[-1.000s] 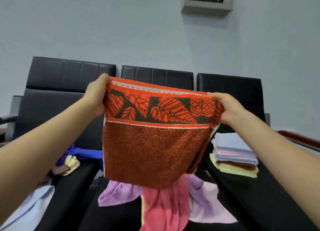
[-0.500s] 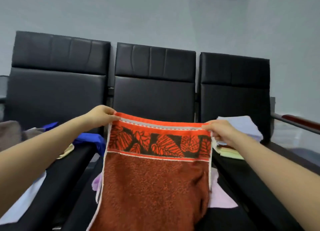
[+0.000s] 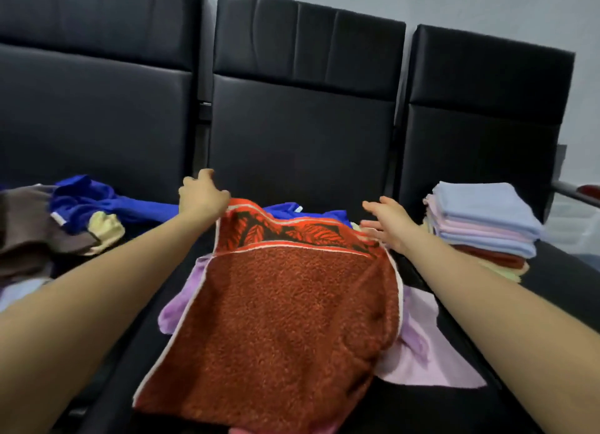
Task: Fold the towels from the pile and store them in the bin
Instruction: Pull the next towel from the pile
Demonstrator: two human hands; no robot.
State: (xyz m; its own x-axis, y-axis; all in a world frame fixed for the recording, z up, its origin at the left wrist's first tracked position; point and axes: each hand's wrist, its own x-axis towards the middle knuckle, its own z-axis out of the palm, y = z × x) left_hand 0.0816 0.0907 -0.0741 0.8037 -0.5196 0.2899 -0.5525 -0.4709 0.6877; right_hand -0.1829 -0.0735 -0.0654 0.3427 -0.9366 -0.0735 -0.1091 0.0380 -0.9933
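The rust-orange towel [image 3: 279, 320] is lying spread at centre frame over the loose pile, with the left hand [image 3: 203, 196] and right hand [image 3: 389, 224] hovering open-fingered at its far corners.

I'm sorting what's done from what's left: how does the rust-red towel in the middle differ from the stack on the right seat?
The rust-red towel is one piece lying opened out; the stack is several towels folded small and piled. The red towel lies over loose purple and pink cloths; the stack sits straight on the black seat. The red towel has a leaf-patterned orange band; the stack's towels look plain, mostly pastel. Both are towelling.
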